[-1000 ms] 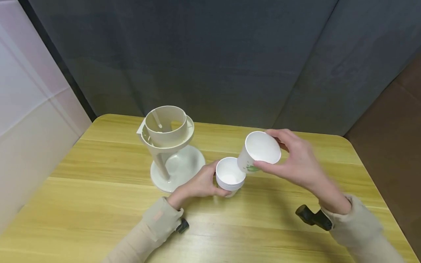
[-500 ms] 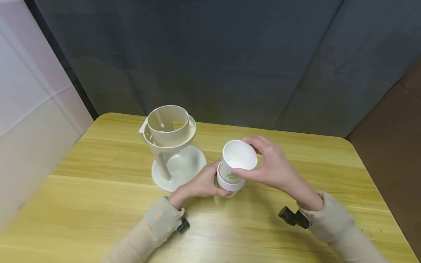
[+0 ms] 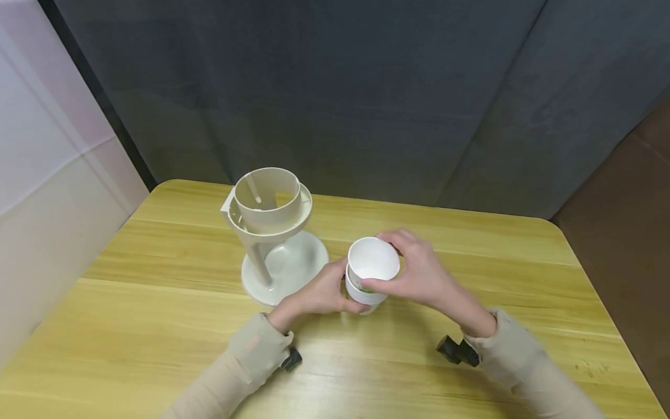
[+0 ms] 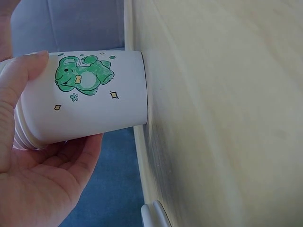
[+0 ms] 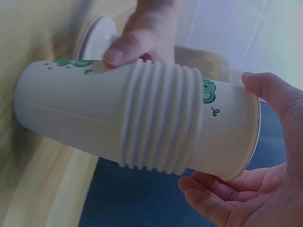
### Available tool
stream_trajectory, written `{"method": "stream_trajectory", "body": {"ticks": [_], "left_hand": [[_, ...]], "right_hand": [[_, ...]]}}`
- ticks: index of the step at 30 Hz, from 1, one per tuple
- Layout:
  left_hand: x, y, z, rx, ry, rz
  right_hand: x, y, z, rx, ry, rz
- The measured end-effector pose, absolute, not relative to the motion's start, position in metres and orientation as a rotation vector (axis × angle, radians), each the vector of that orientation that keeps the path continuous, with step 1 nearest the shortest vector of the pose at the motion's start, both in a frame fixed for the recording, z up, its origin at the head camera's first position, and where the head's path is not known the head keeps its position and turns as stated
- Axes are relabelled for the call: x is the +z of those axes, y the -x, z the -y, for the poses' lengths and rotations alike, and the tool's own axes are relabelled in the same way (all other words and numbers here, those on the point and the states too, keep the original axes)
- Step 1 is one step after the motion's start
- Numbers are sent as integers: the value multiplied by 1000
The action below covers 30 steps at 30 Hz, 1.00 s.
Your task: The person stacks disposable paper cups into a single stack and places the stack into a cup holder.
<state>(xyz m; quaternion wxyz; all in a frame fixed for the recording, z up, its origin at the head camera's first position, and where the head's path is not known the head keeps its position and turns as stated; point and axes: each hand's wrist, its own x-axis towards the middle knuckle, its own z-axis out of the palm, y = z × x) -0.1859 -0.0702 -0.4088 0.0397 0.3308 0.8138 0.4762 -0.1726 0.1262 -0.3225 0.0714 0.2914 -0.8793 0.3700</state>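
A stack of white paper cups [image 5: 71, 104] with a green cartoon print stands upright on the wooden table, its rims nested together. My left hand [image 3: 325, 289] grips the stack around its side near the rims; in the left wrist view a green bear-like figure [image 4: 85, 75] shows on the bottom cup. My right hand [image 3: 419, 272] holds one more paper cup [image 3: 374, 259] by its rim, thumb on the near side and fingers on the far side. That cup sits partway inside the top of the stack, its upper part still standing out above the other rims.
Left of the stack stands a cream plastic holder [image 3: 253, 267] with a ring-shaped top [image 3: 267, 220] and a round white base [image 3: 300, 265]. The wooden table [image 3: 157, 326] ends at a dark curtain [image 3: 335, 105] behind. A pale panel rises at left, a brown one at right.
My right hand has moved left and down with its cup, from beside the stack to over it and then partway into it. The left hand keeps its hold on the stack.
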Motion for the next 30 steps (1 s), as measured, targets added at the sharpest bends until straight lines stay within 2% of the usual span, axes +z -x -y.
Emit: {"method": "stream_trajectory", "body": {"ticks": [11,30], "left_hand": [[-409,185,71,1504,-1006,-2444],[-411,185,71,1492,-1006,-2470]], "right_hand": [[-348,171,-124,1090,-896,2669],[-364,171,-128,1188,-969,2607]]}}
